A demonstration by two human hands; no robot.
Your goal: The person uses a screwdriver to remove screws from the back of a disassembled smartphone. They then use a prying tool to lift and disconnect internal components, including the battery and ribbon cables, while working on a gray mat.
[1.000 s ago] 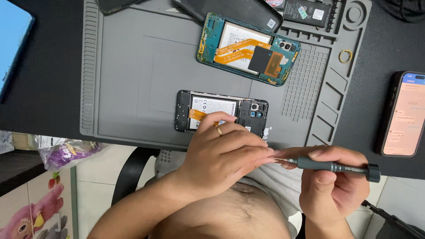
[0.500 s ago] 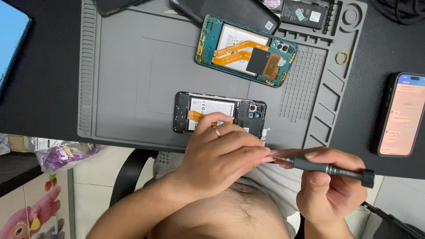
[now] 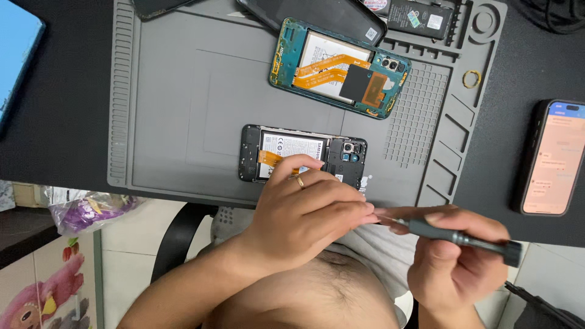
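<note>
The right hand (image 3: 454, 259) is closed around a dark grey screwdriver (image 3: 463, 239), which lies almost flat and points left. The left hand (image 3: 308, 213) has its fingertips pinched together at the tip of the screwdriver, just off the near edge of the grey work mat (image 3: 183, 97). One left finger with a gold ring (image 3: 300, 181) reaches up and touches the black opened phone (image 3: 303, 156). That phone lies near the front of the mat with its back off, showing a white label on the battery and a small orange strip. Farther back on the mat lies a teal opened phone (image 3: 340, 67), tilted, with a white battery, orange ribbons and a black square patch. Behind it sits a black battery (image 3: 419, 17) with white and green stickers. A small gold ring-shaped band (image 3: 471, 78) rests on the right edge of the mat. On the black table at the right lies a lit phone (image 3: 551, 158) with a pale pink screen. A purple plastic bag (image 3: 91, 210) sits low on the left.
</note>
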